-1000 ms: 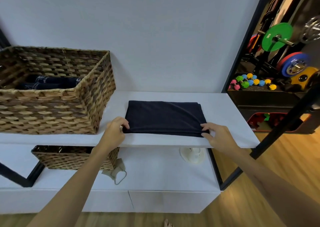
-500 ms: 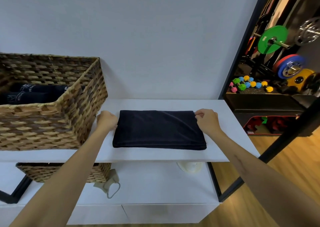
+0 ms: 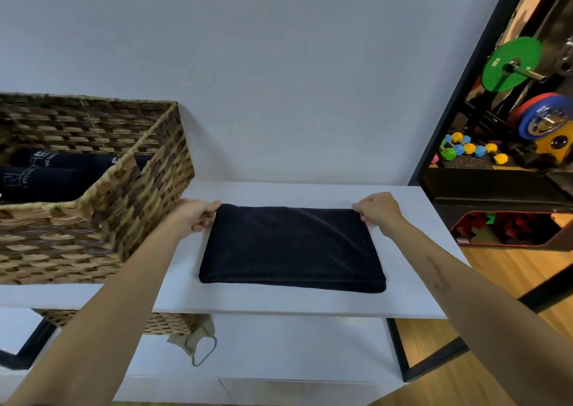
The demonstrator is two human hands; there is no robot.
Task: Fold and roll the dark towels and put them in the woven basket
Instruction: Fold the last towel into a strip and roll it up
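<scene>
The white flat shelf board [image 3: 412, 284] carries a large brown woven basket [image 3: 102, 219] at left and a folded dark towel [image 3: 291, 247] beside it.

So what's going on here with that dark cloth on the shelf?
A person is folding a dark towel that lies flat on a white shelf. The left hand and the right hand each pinch one of its far corners. It is folded into a neat rectangle but not yet rolled. Beside it, a woven basket already holds rolled dark towels.
</scene>
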